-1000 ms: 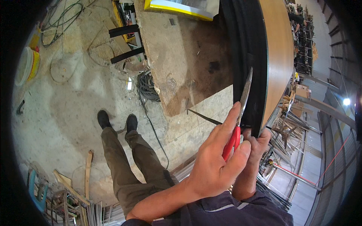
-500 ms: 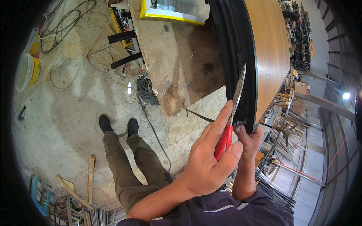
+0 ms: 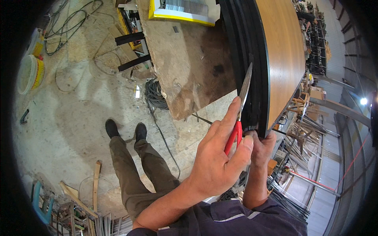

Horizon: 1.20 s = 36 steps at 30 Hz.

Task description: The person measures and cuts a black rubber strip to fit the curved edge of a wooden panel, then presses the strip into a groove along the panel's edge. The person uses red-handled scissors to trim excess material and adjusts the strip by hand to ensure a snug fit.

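Note:
My left hand (image 3: 216, 161) is closed around the red handles of a pair of scissors (image 3: 243, 94), index finger stretched along them. The blades look closed together and point away from me, lying over long black strips (image 3: 246, 51). These strips run beside the dark edge of a wood-grain panel (image 3: 281, 51). My right hand (image 3: 260, 147) grips the near end of the black strips at the panel's corner, its thumb showing on the left. The panel and strips hide some of its fingers.
A worn brown board (image 3: 185, 59) with a yellow-and-white box (image 3: 183, 17) on it lies left of the strips. Coiled black cable (image 3: 155, 94) rests on the concrete floor near my feet. A white bucket (image 3: 29, 74) stands far left; metal lengths (image 3: 291, 200) lie at right.
My left hand and the scissors have shifted slightly up and to the left over the strips. My right hand stays at the strip ends.

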Motion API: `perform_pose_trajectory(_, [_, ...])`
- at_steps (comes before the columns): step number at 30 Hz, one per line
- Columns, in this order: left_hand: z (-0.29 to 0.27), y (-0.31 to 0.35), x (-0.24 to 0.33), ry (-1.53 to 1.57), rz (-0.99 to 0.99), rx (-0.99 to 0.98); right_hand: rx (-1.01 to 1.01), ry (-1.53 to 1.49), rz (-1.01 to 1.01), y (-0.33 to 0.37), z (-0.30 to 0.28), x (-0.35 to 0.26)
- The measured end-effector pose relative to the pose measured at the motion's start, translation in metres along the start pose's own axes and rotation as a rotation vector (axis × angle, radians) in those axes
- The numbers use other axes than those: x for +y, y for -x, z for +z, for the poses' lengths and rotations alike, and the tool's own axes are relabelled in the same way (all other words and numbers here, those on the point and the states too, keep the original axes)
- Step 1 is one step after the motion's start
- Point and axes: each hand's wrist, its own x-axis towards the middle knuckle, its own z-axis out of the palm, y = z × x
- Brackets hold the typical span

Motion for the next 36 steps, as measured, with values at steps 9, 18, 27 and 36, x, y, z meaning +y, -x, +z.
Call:
perform_pose_trajectory(9, [-0.004,-0.009,0.004,0.002,-0.030,0.015,-0.076,-0.094,-0.052,0.000,-0.006,-0.003])
perform_pose_trajectory(18, [0.002,-0.020,0.009,0.000,-0.029,0.126,-0.446,0.018,0.273,0.018,-0.018,0.033])
perform_pose_trajectory(27, [0.012,-0.042,0.016,0.038,0.036,0.219,-0.566,0.299,0.253,0.079,-0.094,0.128])
perform_pose_trajectory(36, [-0.010,-0.089,0.062,0.219,-0.133,0.232,-0.647,0.492,0.545,0.176,-0.168,0.158])
